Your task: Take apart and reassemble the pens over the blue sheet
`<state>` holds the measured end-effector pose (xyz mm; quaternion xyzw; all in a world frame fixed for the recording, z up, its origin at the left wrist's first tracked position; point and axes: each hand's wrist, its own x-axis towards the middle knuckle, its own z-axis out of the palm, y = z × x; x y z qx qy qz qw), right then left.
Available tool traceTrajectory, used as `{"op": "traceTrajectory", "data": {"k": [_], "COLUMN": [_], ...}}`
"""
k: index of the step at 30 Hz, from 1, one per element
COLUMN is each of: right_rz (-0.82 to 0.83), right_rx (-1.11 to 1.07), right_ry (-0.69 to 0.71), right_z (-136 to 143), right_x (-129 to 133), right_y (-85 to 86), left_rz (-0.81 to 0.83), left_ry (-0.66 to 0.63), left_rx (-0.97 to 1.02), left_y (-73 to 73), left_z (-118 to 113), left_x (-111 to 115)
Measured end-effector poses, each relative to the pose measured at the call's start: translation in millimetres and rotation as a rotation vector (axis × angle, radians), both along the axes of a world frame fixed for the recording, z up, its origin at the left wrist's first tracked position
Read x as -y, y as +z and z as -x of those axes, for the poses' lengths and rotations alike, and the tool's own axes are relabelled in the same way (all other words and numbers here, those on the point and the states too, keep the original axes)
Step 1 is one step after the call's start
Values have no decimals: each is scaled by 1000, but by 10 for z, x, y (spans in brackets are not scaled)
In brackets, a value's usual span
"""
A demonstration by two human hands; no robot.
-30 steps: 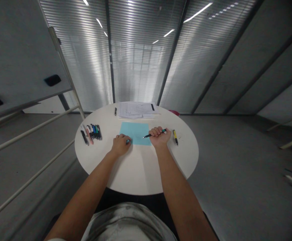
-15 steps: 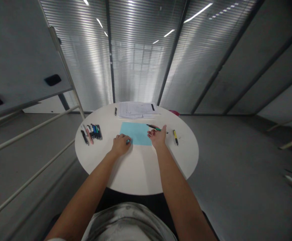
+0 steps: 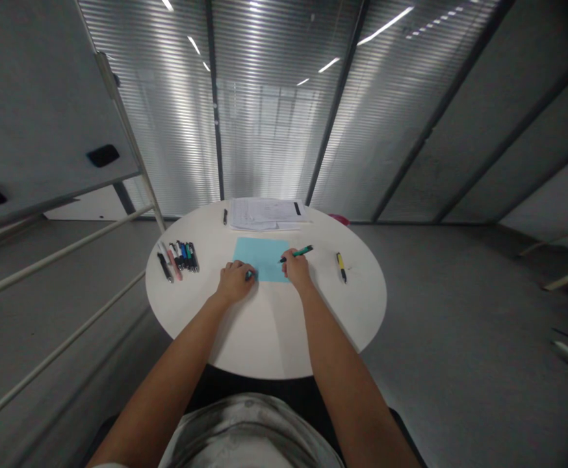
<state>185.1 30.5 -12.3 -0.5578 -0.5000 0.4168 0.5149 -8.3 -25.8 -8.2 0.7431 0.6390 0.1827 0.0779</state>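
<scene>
A light blue sheet of paper lies on the round white table. My right hand grips a green and black pen above the sheet's right part, its dark tip pointing left and down. My left hand rests at the sheet's lower left corner, fingers curled round a small dark and teal object, perhaps a pen cap; most of it is hidden.
Several pens and markers lie side by side at the table's left. A yellow and black marker is at the right. Stacked printed papers and a small dark pen lie at the far edge. A whiteboard frame stands left.
My right hand has moved left over the blue sheet and turned the pen, so its tip now points down at the paper. My left hand has stayed in place.
</scene>
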Motion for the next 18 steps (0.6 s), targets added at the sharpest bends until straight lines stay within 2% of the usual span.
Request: {"op": "traceTrajectory", "data": {"k": [3, 5, 11, 15, 18], "right_rz": [-85, -105, -117, -108, -91], "right_rx": [327, 423, 512, 498, 577], "right_ry": [-61, -80, -120, -119, -137], "right_z": [1, -4, -3, 28, 45], "right_x": [9, 6, 4, 20, 33], "right_y": [-18, -19, -20, -11, 9], "left_rz": [4, 4, -1, 10, 24], "left_ry": [8, 9, 9, 17, 15], "left_rx": [3, 1, 4, 5, 4], "left_y": [14, 8, -29, -17, -5], "left_z": [-5, -3, 1, -6, -4], "left_x": [5, -1, -21, -10, -5]}}
